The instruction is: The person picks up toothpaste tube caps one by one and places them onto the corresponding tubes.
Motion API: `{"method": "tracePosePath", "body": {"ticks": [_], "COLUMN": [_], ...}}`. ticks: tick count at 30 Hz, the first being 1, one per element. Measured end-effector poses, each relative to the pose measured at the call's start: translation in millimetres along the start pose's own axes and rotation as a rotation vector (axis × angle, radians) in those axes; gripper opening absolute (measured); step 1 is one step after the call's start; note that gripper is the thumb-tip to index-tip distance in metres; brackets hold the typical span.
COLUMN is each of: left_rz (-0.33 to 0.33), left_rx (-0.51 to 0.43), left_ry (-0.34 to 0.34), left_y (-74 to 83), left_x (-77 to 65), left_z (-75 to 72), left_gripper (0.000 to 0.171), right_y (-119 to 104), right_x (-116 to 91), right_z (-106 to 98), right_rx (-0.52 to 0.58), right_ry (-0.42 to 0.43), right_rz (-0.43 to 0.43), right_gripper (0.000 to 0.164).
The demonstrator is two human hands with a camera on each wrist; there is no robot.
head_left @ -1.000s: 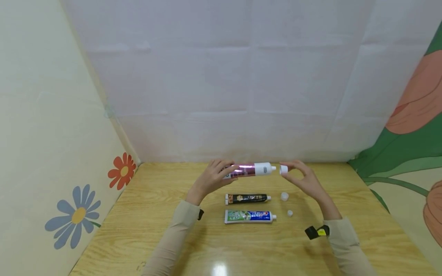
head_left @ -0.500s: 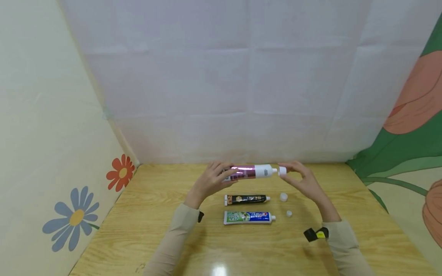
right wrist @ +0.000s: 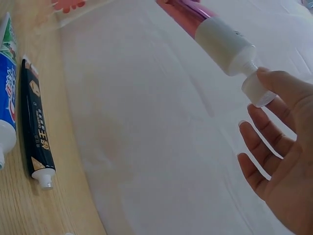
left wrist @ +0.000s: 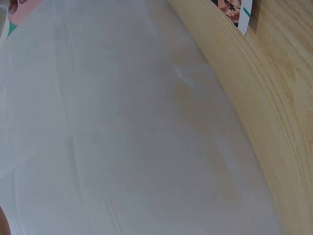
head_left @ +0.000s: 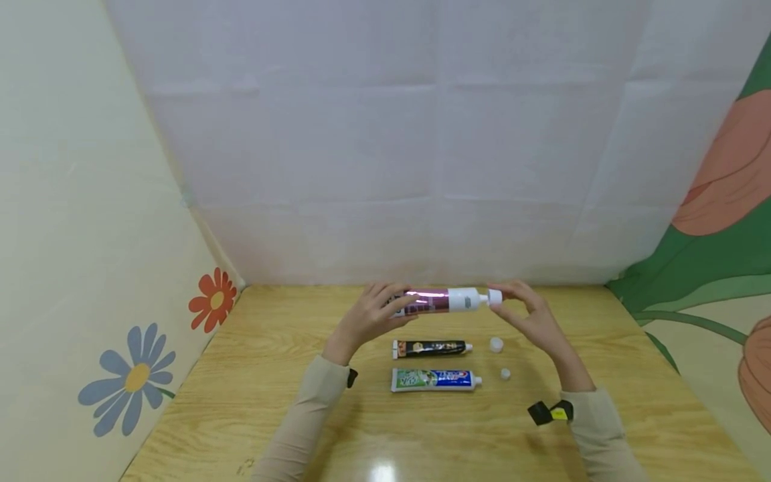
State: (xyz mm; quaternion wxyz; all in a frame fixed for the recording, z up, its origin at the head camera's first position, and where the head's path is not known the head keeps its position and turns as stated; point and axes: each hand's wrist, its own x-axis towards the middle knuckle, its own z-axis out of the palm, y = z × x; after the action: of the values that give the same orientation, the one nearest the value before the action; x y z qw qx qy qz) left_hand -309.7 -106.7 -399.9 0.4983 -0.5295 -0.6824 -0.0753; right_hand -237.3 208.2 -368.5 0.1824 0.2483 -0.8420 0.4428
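My left hand (head_left: 369, 320) grips a pink-and-white toothpaste tube (head_left: 462, 300) by its rear part, holding it level above the back of the table. The nozzle points right. Between thumb and fingertips, my right hand (head_left: 533, 321) pinches a white screw cap (head_left: 495, 297) at the nozzle's tip. In the right wrist view the cap (right wrist: 255, 91) lines up with the nozzle, its mouth right at the tip, while the other fingers spread loosely below. The left wrist view shows mostly backdrop and table, with the tube's hold out of sight.
On the wooden table (head_left: 241, 388) lie a slim black toothpaste tube (head_left: 436, 347) and a green-and-blue one (head_left: 434, 379), both uncapped with nozzles to the right. Beside them sit a larger white cap (head_left: 496, 345) and a smaller one (head_left: 505, 374). A white cloth (head_left: 361, 167) hangs behind.
One second ago a gap separated cap and nozzle; now they meet. The pink-and-white tube has shifted slightly right. Both hands keep their holds, and the things on the table lie as before.
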Motion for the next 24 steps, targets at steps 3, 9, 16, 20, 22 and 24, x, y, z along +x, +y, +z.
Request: {"method": "tracePosePath", "body": {"ticks": [3,9,16,20,22,24], "left_rz": [0.007,0.007,0.000,-0.001,0.003,0.006], "left_rx": [0.000,-0.004,0.005,0.007,0.008,0.012], "left_ry": [0.006,0.020,0.001,-0.004,-0.003,-0.001], "left_y": [-0.2,-1.2,-0.3,1.3,1.6,1.9], "left_x": [-0.4,0.0,-0.1,0.3,0.8,1.2], "left_z": [-0.4,-2.7,-4.2,-4.9,-5.1,-5.3], "left_gripper": [0.053,0.053,0.053,0.054,0.055,0.056], "right_y": [-1.9,-3.3,-4.6,-6.3,-6.9,-7.2], "right_x": [0.0,0.9,1.3,1.7,1.6,1.4], "right_z": [0.2,2.0,3.7,4.0,4.1,4.2], "right_rx": [-0.001,0.024,0.042,0.037,0.037,0.045], "right_ry": [-0.002,-0.018,-0.023,-0.025,-0.025,-0.025], "right_rz": [0.009,0.018,0.021,0.007,0.006,0.005], "right_gripper": [0.036,0.036,0.036,0.036,0.036,0.036]}}
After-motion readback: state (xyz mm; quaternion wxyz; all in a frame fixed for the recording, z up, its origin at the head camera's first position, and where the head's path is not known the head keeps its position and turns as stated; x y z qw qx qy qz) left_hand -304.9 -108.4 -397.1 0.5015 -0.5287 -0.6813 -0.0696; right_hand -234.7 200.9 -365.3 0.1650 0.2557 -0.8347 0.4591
